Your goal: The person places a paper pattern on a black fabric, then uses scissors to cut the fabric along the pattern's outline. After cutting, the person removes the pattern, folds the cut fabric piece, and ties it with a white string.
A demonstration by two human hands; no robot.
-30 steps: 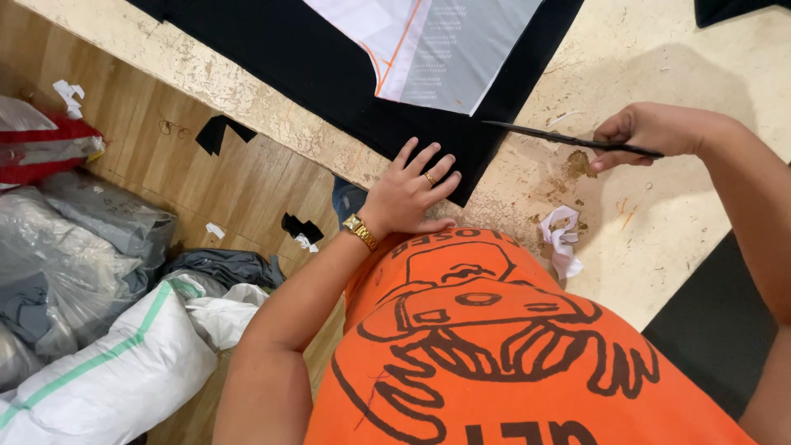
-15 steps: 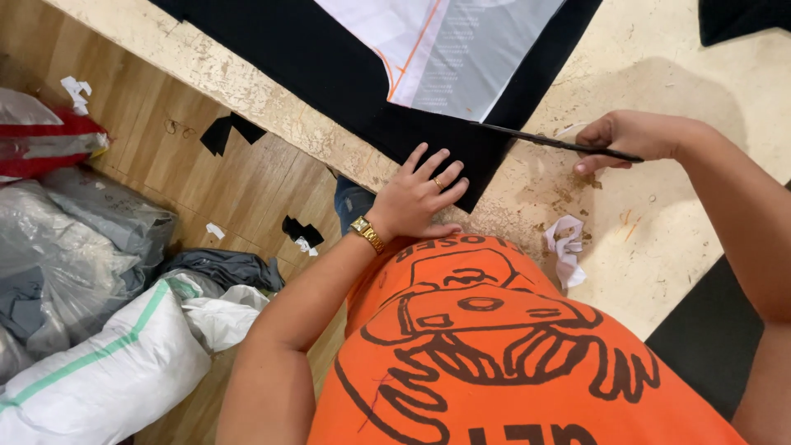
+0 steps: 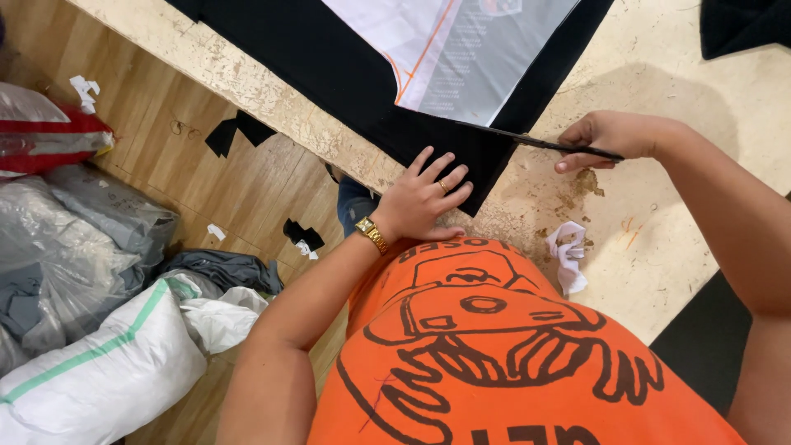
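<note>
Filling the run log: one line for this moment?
left hand: flat on black fabric | right hand: holds scissors at fabric edge

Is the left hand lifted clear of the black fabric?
No, the left hand lies flat with spread fingers on the black fabric at the table edge.

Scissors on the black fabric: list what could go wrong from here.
1. The left hand lies flat on the black fabric close to the corner where the scissors meet it; the blades point toward its fingers, so a nick seems possible.
2. The fabric corner sits near the table edge; the cut piece could slide to the floor among the scraps.
3. The pale pattern sheet lies loose on top and might shift, skewing the cut.
</note>
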